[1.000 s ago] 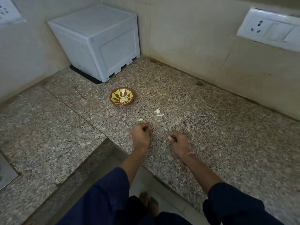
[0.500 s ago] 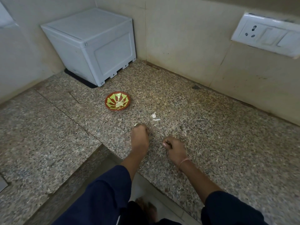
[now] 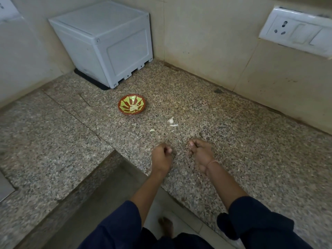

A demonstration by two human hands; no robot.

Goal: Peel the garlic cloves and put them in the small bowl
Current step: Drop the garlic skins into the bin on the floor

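Observation:
The small red bowl (image 3: 131, 104) with a yellow-green pattern stands on the granite counter (image 3: 233, 141) and has peeled garlic (image 3: 133, 108) in its middle. Between the bowl and my hands lie a garlic clove (image 3: 170, 120), a strip of peel (image 3: 173, 125) and a small pale piece (image 3: 152, 130). My left hand (image 3: 161, 156) hovers near the counter's front edge with its fingers curled; a small pale bit, seemingly a garlic clove (image 3: 169, 150), shows at its fingertips. My right hand (image 3: 200, 153) is a short way to the right, fingers curled over the palm, and anything inside is hidden.
A pale grey plastic box (image 3: 106, 42) stands in the back left corner on a dark mat. A switch and socket plate (image 3: 296, 31) is on the right wall. The counter steps down at the front left, with the floor and my foot (image 3: 166, 229) below.
My left hand reached forward to the small pale piece, then pulled back toward me; the piece still lies on the counter. My right hand has turned slightly and stayed close by.

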